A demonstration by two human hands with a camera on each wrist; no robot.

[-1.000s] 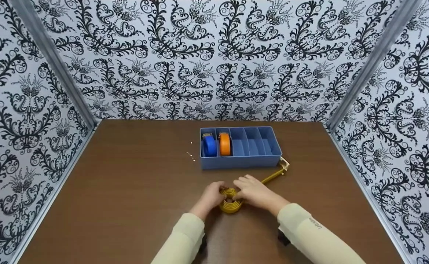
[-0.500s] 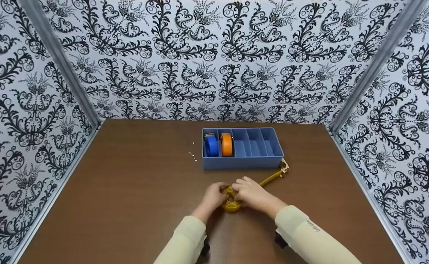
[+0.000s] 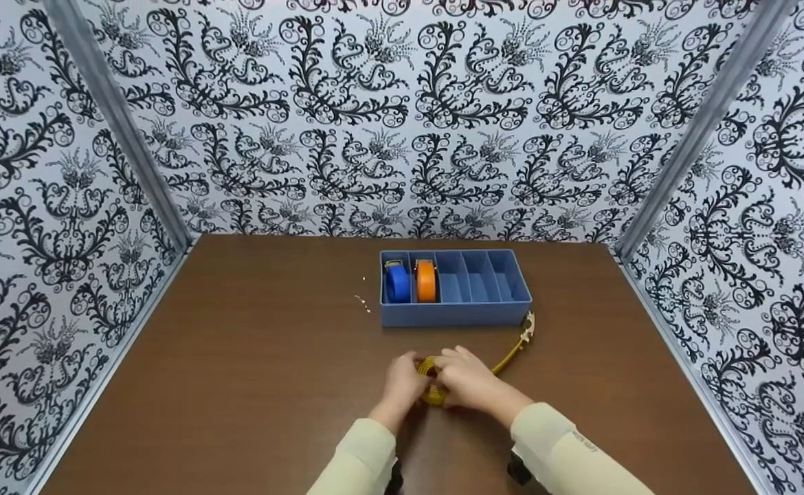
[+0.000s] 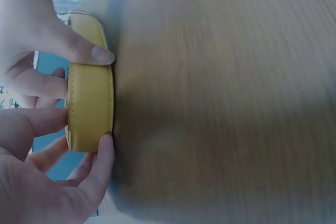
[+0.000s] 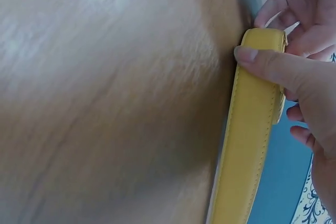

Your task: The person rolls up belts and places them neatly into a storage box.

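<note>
A yellow belt (image 3: 434, 397) stands on its edge in a coil between both hands in the head view. Its loose strap curves off to the right and ends in a pale metal buckle (image 3: 528, 328) near the box corner. My left hand (image 3: 403, 382) holds the coil's left side; in the left wrist view its thumb (image 4: 105, 153) lies against the outer turn and its fingers reach behind. From the right, my right hand (image 3: 469, 379) grips the coil, its thumb (image 5: 257, 59) pressing the near face in the right wrist view. The coil's middle is partly hidden by fingers.
A blue divided box (image 3: 455, 316) stands behind the hands. Its two left compartments hold a rolled blue belt (image 3: 397, 282) and a rolled orange belt (image 3: 426, 282). Small pale specks (image 3: 363, 302) lie on the brown table (image 3: 251, 357) left of the box. Patterned walls surround the table.
The hands have drawn closer together around the coil. The loose strap, straight before, now bends, and its buckle has turned and shifted slightly. The head view has tilted a little.
</note>
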